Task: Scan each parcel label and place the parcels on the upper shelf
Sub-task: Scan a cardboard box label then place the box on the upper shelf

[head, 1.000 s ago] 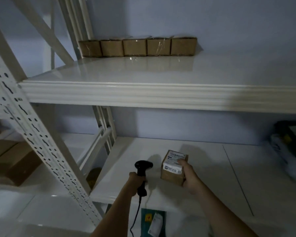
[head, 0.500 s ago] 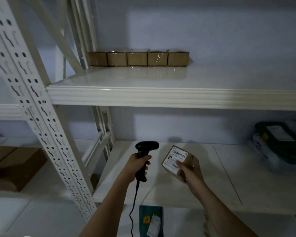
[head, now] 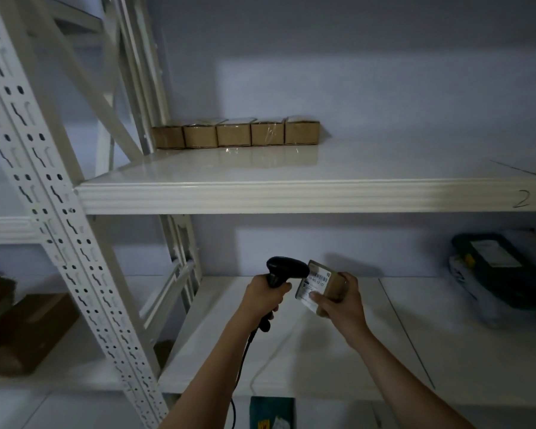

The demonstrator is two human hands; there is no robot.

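I see both forearms bare up to the frame edge, no sleeves; left hand (head: 265, 297) and right hand (head: 342, 303) ungloved.

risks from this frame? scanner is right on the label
1. Scanner head sits nearly against the label, and the right hand has a thumb on the label's lower part: a misread seems possible.
2. Dim light may not help.
3. Parcel is held tilted by its edges; it could slip on the lift to the upper shelf.

head cam | faces shelving (head: 291, 196) | close, dim, perhaps tilted up
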